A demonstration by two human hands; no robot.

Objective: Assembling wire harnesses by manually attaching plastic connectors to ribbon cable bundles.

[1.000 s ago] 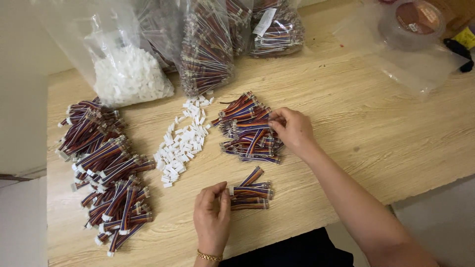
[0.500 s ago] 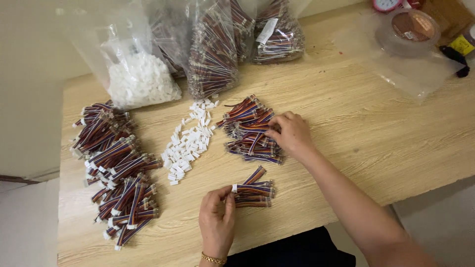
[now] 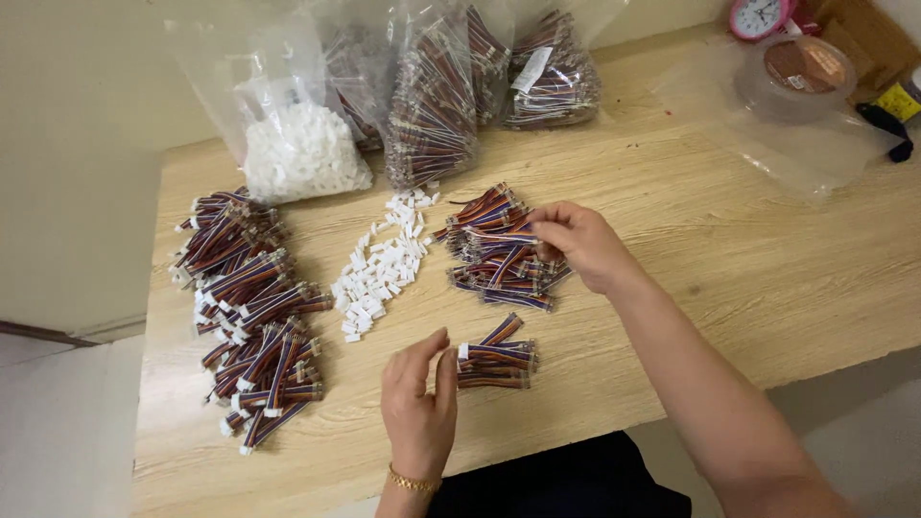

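Observation:
My left hand (image 3: 419, 398) rests near the table's front edge, its fingertips against the white end of a small stack of striped ribbon-cable pieces (image 3: 497, 355). My right hand (image 3: 576, 242) reaches over a larger pile of the same cable pieces (image 3: 494, 249) in the middle of the table, thumb and fingers pinched on pieces at the pile's right side. A strip of loose white plastic connectors (image 3: 382, 267) lies just left of that pile. Both hands are on the wooden table (image 3: 729, 259).
A big heap of cable pieces with white connectors (image 3: 249, 307) fills the left side. At the back stand clear bags of white connectors (image 3: 299, 153) and of cables (image 3: 436, 105). Back right: a tape roll (image 3: 804, 69), a pink clock (image 3: 758, 16), an empty clear bag (image 3: 767, 134).
The camera view has shifted slightly. My left hand has moved a little to the right at the small stack's end. My right hand stays on the middle pile.

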